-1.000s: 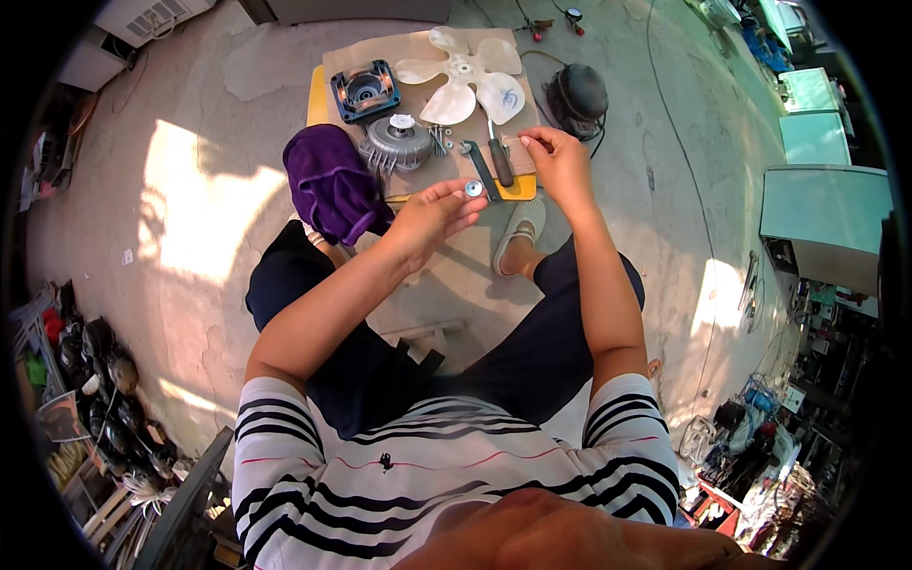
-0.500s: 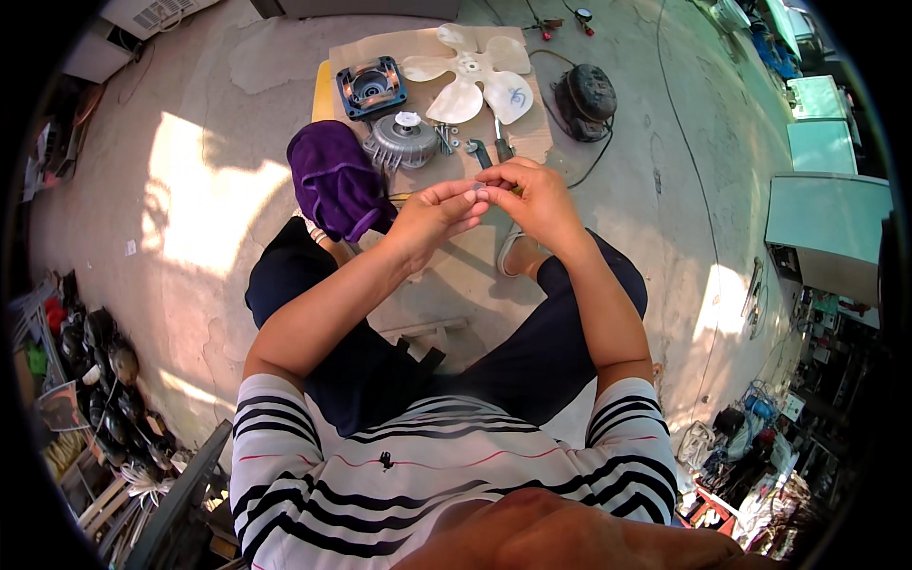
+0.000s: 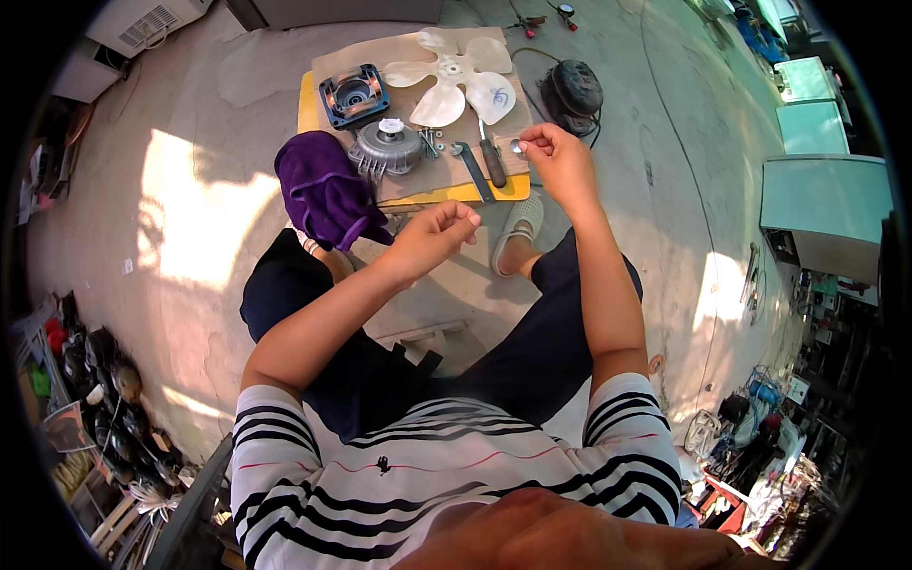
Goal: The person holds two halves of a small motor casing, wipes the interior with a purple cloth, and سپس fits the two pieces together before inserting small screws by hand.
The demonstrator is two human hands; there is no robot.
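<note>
Because the right hand (image 3: 567,171) seems to pinch a small metal disc (image 3: 516,146) only by its rim, near the right edge of the tabletop (image 3: 514,187), a slackened grip could drop it onto the floor (image 3: 665,237), while the left hand (image 3: 432,242) curls, contents unclear.

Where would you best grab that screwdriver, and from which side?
Probably its thick dark handle, from the near right: the handle points toward the person, the thin shaft runs toward the fan blade, and a wrench-like tool lies close on the left.
</note>
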